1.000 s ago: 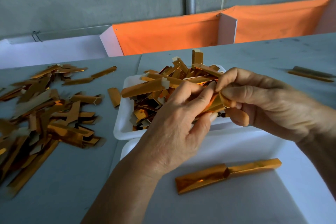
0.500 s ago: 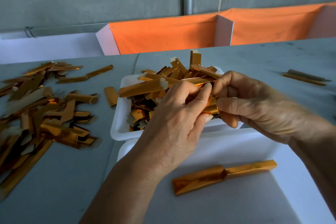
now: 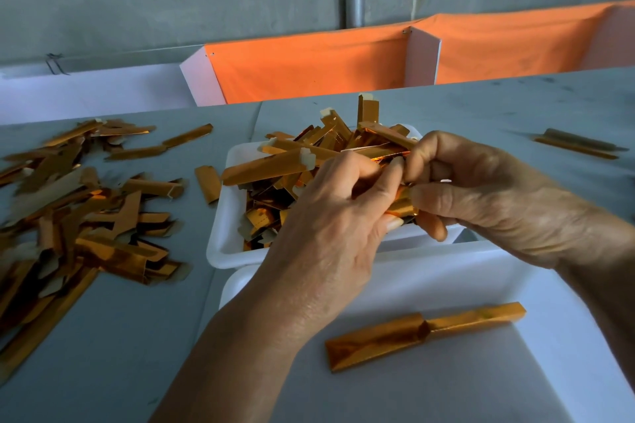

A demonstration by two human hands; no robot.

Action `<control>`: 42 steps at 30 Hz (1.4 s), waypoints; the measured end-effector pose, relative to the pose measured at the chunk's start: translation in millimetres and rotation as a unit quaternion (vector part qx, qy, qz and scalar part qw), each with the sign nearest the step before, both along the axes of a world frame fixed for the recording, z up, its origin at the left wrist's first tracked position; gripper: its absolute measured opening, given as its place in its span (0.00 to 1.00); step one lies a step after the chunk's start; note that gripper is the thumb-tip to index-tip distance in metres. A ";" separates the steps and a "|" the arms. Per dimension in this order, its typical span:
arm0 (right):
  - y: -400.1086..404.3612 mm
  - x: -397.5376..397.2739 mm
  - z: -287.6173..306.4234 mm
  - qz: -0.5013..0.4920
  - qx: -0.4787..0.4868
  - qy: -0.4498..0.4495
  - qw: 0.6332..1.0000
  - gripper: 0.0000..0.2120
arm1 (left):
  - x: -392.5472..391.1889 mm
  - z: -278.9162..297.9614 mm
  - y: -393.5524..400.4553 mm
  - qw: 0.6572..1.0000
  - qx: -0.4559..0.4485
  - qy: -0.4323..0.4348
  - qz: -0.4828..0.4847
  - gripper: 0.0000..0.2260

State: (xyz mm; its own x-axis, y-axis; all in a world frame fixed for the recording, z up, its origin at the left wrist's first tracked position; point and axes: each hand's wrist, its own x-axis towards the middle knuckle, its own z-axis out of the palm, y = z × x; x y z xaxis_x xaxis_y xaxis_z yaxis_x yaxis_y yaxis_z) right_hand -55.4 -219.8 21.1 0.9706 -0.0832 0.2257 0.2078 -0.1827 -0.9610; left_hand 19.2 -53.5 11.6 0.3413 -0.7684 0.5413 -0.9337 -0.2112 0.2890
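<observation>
the left hand (image 3: 330, 227) and the right hand (image 3: 488, 203) have drawn closer over the last second, and their fingertips now meet around one gold foil strip (image 3: 402, 207). the strip sits pinched between them, just above the near edge of the heaped tray (image 3: 223, 220). both hands are curled and clamped on the strip: the left thumb and forefinger nip it from the left side, while the right thumb presses on top with the other fingers tucked under. less of the strip shows than a second ago. then a longer bright length ran between the hands; now only a short crumpled stretch peeks out below the right thumb. that reads as a fold or tuck being worked tighter, so this piece is likely mid-shaping and not yet ready to set down. below both wrists, the finished piece (image 3: 424, 333) lies unmoved and alone in the nearer tray (image 3: 481, 263). the loose pile (image 3: 86, 216), far out to the left of the left hand, looks untouched.
</observation>
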 end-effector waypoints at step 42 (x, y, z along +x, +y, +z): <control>5.0 7.9 -14.3 0.088 0.231 -0.001 0.969 0.05 | 6.1 -1.8 5.4 0.948 -0.049 0.294 -0.113 0.17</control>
State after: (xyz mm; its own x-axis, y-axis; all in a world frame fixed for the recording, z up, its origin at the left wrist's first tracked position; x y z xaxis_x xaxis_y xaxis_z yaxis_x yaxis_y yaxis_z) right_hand -47.5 -214.8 6.8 0.9784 -0.0095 0.2064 0.1994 0.3043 -0.9315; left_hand 25.3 -48.1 9.9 0.4389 -0.8142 0.3800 -0.6227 0.0293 0.7819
